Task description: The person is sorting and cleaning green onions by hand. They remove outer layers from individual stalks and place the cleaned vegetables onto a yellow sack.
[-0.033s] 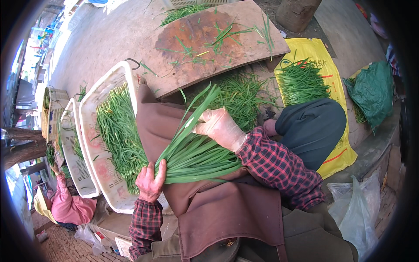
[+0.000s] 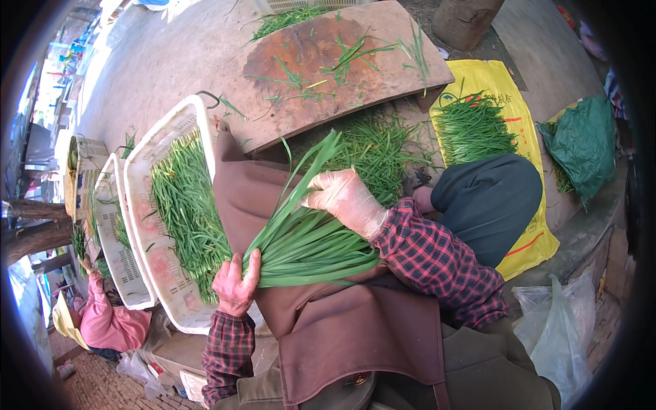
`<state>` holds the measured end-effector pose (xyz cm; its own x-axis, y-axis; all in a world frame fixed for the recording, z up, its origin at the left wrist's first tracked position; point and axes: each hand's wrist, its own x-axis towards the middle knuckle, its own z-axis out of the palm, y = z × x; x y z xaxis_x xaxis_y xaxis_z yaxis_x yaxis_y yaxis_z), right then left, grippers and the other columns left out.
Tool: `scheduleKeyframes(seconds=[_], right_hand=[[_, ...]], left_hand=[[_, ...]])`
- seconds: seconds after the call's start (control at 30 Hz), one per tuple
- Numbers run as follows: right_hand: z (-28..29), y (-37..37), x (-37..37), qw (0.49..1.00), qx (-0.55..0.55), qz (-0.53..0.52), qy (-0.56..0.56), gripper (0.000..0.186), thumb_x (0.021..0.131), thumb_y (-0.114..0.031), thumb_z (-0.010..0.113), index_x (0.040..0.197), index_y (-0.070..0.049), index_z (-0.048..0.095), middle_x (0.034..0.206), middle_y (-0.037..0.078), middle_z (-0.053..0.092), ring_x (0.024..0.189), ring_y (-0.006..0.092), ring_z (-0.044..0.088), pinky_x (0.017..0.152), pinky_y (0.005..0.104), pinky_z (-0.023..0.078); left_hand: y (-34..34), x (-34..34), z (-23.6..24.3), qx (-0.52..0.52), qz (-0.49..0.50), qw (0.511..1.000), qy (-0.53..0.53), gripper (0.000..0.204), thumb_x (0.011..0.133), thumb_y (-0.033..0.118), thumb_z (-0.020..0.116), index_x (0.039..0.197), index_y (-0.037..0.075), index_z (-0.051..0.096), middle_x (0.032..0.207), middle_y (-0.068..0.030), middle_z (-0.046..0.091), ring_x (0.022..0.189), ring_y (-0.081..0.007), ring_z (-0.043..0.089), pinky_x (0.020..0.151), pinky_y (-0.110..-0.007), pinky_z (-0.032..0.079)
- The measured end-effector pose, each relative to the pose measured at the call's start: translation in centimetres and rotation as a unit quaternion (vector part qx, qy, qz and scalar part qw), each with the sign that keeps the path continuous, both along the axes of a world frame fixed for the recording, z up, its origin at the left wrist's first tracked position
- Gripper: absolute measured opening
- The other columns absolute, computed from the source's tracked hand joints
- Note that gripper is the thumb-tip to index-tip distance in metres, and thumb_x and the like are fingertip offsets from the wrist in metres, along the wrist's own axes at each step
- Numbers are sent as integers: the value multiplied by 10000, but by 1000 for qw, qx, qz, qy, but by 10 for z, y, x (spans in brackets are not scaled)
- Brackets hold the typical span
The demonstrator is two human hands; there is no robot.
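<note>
Presently, our left hand (image 2: pixel 234 285) clasps the left end of a bunch of green leaves (image 2: pixel 307 249) lying over our brown apron (image 2: pixel 362 331); our right hand (image 2: pixel 345 199) pinches some leaves on its far side. Left sits a white crate (image 2: pixel 158 270) holding greens (image 2: pixel 184 212); far right lies a yellow sack (image 2: pixel 526 140).

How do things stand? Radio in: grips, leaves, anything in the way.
Left grip holding leaf bunch. Right grip against raised leaves. Bunch fanned over brown apron. White crate beside left; no block seen.
</note>
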<state>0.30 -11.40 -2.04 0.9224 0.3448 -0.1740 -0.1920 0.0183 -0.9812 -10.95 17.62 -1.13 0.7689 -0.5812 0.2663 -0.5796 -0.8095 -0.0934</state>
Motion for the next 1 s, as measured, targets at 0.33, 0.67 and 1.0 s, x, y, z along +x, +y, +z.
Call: scheduleKeyframes(seconds=[0.33, 0.67, 1.0], right_hand=[[9, -44, 28, 975, 102, -194, -15, 115, 877, -63, 651, 836, 8, 732, 844, 83, 727, 812, 165, 667, 821, 291, 508], [7, -53, 13, 955, -202, 30, -214, 197, 882, -168, 711, 1032, -42, 727, 971, 106, 709, 925, 232, 666, 858, 331, 518], [-13, -17, 7, 992, -84, 90, -40, 198, 884, -161, 708, 972, 15, 686, 910, 113, 726, 909, 213, 681, 819, 341, 526]], left_hand=[[5, -2, -2, -34, 7, 999, -23, 491, 757, 15, 697, 1239, 96, 650, 978, -175, 660, 644, -244, 595, 497, -323, 470], [17, -16, -6, -33, 31, 999, -30, 514, 749, -26, 700, 1250, 72, 638, 982, -184, 657, 641, -251, 587, 495, -331, 462], [14, -12, -6, -24, 27, 999, -25, 499, 760, -1, 660, 1254, 66, 639, 996, -192, 656, 651, -254, 593, 507, -331, 469]])
